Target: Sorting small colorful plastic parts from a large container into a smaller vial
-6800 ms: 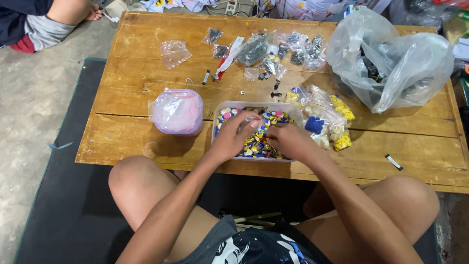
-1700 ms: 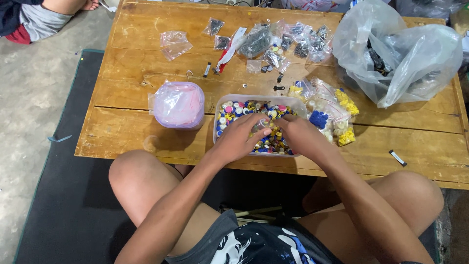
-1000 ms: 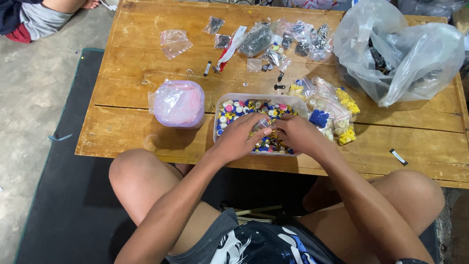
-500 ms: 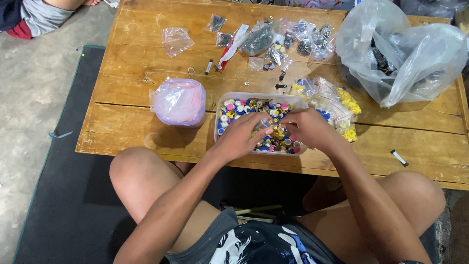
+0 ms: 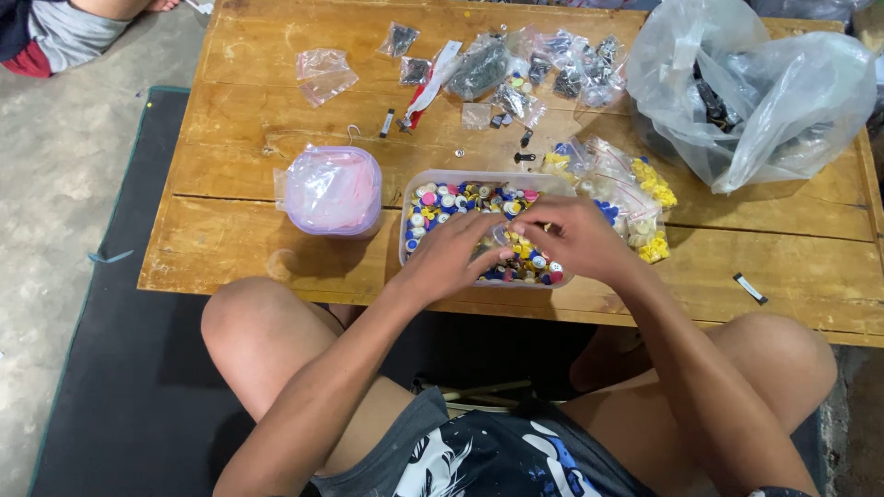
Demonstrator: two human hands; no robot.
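Both hands meet over the tub (image 5: 411,189) of coloured caps (image 5: 460,198). The left hand (image 5: 451,258) and right hand (image 5: 571,237) pinch one small clear piece (image 5: 500,236) between fingertips. A pink-lidded tub (image 5: 333,190) sits just left.

I see bare wooden table (image 5: 230,248) left of the pink-lidded tub (image 5: 332,191), and a bare strip along the near right edge. Small bags (image 5: 516,69) crowd the far side behind the clear tray (image 5: 410,207); the big plastic bag (image 5: 755,92) blocks the right
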